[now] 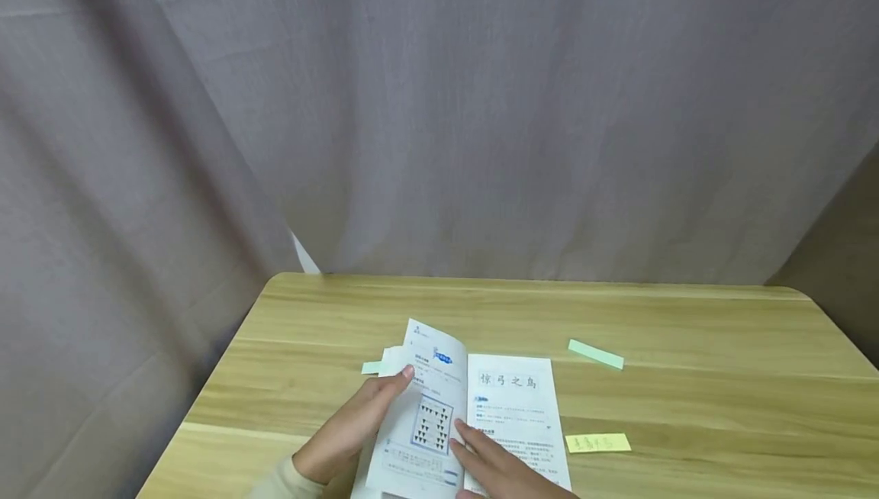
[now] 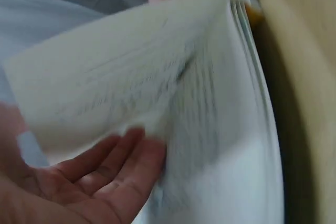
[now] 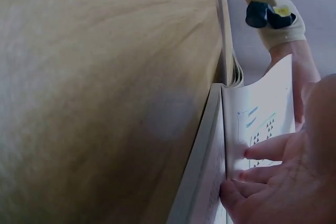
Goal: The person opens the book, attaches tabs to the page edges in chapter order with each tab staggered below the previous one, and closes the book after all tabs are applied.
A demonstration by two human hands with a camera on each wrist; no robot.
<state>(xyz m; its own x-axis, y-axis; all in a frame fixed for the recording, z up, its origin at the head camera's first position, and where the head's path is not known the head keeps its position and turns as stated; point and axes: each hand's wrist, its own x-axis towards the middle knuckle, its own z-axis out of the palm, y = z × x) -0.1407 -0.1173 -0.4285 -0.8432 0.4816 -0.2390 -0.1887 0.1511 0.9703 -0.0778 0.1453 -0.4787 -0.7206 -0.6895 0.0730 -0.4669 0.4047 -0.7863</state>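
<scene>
An open book [image 1: 511,407] with printed text lies on the wooden table [image 1: 687,316] near its front edge. My left hand [image 1: 350,430] holds the raised left-hand leaves [image 1: 429,400], thumb on the printed face and fingers behind them. In the left wrist view those fingers [image 2: 105,174] lie under the blurred, lifted pages [image 2: 210,103]. My right hand [image 1: 491,461] rests flat on the book by the spine, its straight fingers touching a page with a triangle diagram. The right wrist view shows these fingertips [image 3: 252,153] on that page [image 3: 262,114].
A pale green paper strip [image 1: 595,354] lies on the table beyond the book to the right. A yellow sticky note [image 1: 597,443] with writing sits right of the book. Another green slip [image 1: 371,367] peeks out left of it. Grey curtain [image 1: 481,102] hangs behind the table.
</scene>
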